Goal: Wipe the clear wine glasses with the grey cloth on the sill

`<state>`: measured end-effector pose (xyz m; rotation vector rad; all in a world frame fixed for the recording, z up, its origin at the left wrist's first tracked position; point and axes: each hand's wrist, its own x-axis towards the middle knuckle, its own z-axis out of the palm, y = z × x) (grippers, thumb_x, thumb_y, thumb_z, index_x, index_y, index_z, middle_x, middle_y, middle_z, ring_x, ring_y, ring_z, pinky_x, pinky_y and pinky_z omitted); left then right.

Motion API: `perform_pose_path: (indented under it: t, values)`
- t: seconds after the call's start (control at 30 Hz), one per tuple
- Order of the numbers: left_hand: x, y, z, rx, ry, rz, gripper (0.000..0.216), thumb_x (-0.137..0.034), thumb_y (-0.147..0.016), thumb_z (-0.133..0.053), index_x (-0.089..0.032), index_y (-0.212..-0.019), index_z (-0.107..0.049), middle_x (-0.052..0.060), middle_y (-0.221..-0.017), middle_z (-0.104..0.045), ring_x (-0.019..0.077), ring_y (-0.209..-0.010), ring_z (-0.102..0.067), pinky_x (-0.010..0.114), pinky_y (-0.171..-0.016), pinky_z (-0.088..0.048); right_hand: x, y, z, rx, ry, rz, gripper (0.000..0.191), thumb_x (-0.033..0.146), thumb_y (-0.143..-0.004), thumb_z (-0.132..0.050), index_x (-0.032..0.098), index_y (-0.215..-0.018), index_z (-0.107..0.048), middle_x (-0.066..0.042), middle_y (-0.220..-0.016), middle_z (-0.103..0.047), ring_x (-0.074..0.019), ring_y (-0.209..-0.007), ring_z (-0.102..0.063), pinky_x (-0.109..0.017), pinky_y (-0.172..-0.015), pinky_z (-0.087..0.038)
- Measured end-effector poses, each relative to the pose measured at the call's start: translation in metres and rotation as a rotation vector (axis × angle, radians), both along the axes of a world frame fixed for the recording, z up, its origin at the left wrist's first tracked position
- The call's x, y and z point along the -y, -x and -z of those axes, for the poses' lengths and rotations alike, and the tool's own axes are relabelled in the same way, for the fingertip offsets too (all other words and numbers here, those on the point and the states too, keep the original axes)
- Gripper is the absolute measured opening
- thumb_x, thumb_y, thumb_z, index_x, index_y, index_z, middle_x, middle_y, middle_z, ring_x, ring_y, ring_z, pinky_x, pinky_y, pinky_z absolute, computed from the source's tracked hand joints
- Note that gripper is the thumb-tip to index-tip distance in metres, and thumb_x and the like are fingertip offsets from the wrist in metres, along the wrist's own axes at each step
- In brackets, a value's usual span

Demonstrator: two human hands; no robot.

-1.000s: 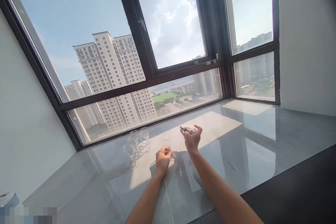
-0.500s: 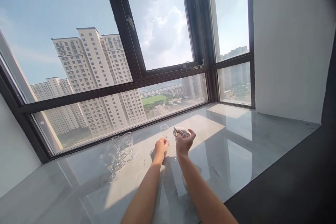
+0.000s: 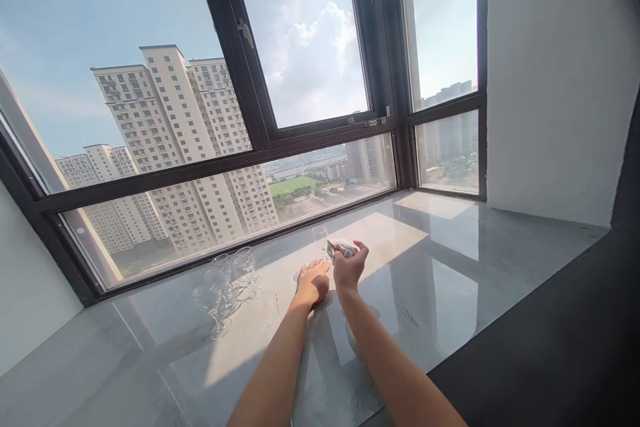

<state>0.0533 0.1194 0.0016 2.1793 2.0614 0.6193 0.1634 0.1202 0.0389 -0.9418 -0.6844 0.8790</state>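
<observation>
My right hand (image 3: 349, 270) is closed around a crumpled white cloth (image 3: 343, 245), which sticks out above the fingers. Just beyond both hands is a clear stemmed glass (image 3: 320, 235), its bowl against the bright sill, the cloth at its right side. My left hand (image 3: 314, 281) is low at the foot of this glass, back of the hand up, fingers bent over toward it; the foot is mostly hidden by the fingers. To the left stand several clear stemmed glasses (image 3: 213, 300) in a close group. Another clear rounded glass shape (image 3: 353, 333) shows partly behind my right forearm.
The glossy grey stone sill (image 3: 165, 353) carries strong sunlight and reflections. Dark window frames (image 3: 250, 163) border its far side, and a white wall (image 3: 550, 93) rises at the right. The sill's front edge (image 3: 470, 350) slants along the lower right.
My left hand has shifted slightly right and turned flatter, closer to my right hand. The glass bowl has moved a little right and up. The cloth stays in my right hand.
</observation>
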Motion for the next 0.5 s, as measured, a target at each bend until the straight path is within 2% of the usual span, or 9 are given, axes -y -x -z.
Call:
perform_pose_path:
  t: [0.1,0.2,0.27,0.4,0.5]
  values:
    - [0.010,0.000,-0.006,-0.033,-0.092,-0.057,0.049,-0.017,-0.086,-0.042,-0.027,-0.131,-0.059,0.003,-0.139,-0.057,0.0218,-0.132,-0.045,0.038,-0.115,-0.023,0.001,0.003,0.004,0.036,-0.002,-0.013,0.052,0.020,-0.065,-0.056,0.024,-0.114,-0.041,0.001,-0.088,-0.057,-0.0166,-0.070,-0.060,-0.030,-0.068,-0.049]
    - [0.029,0.009,-0.011,0.023,-0.247,-0.147,0.038,-0.012,-0.083,-0.044,-0.022,-0.111,-0.068,0.006,-0.116,-0.069,0.0201,-0.112,-0.058,0.031,-0.101,-0.038,0.002,0.009,0.010,0.127,-0.013,-0.050,0.052,0.020,-0.064,-0.055,0.023,-0.114,-0.042,0.000,-0.087,-0.057,-0.0174,-0.069,-0.059,-0.030,-0.067,-0.047]
    - [0.045,0.023,-0.012,0.077,-0.360,-0.234,0.031,-0.011,-0.084,-0.043,-0.021,-0.095,-0.070,0.006,-0.101,-0.070,0.0193,-0.101,-0.060,0.029,-0.090,-0.042,0.004,0.013,0.015,0.200,-0.038,-0.079,0.051,0.021,-0.064,-0.054,0.023,-0.114,-0.043,0.000,-0.086,-0.057,-0.0179,-0.069,-0.059,-0.030,-0.066,-0.046]
    - [0.078,0.068,-0.013,0.315,-0.531,-0.553,0.023,-0.012,-0.084,-0.044,-0.021,-0.080,-0.064,0.004,-0.092,-0.067,0.0176,-0.085,-0.061,0.028,-0.078,-0.044,0.004,0.017,0.023,0.309,-0.070,-0.141,0.051,0.024,-0.064,-0.054,0.024,-0.114,-0.045,-0.001,-0.086,-0.058,-0.0188,-0.069,-0.059,-0.029,-0.066,-0.044]
    - [0.092,0.103,-0.011,0.504,-0.585,-0.791,0.018,-0.014,-0.084,-0.044,-0.021,-0.084,-0.060,0.005,-0.098,-0.065,0.0185,-0.087,-0.061,0.029,-0.078,-0.045,0.002,0.018,0.027,0.362,-0.074,-0.168,0.050,0.024,-0.064,-0.054,0.023,-0.114,-0.045,-0.002,-0.088,-0.060,-0.0202,-0.073,-0.060,-0.031,-0.068,-0.044]
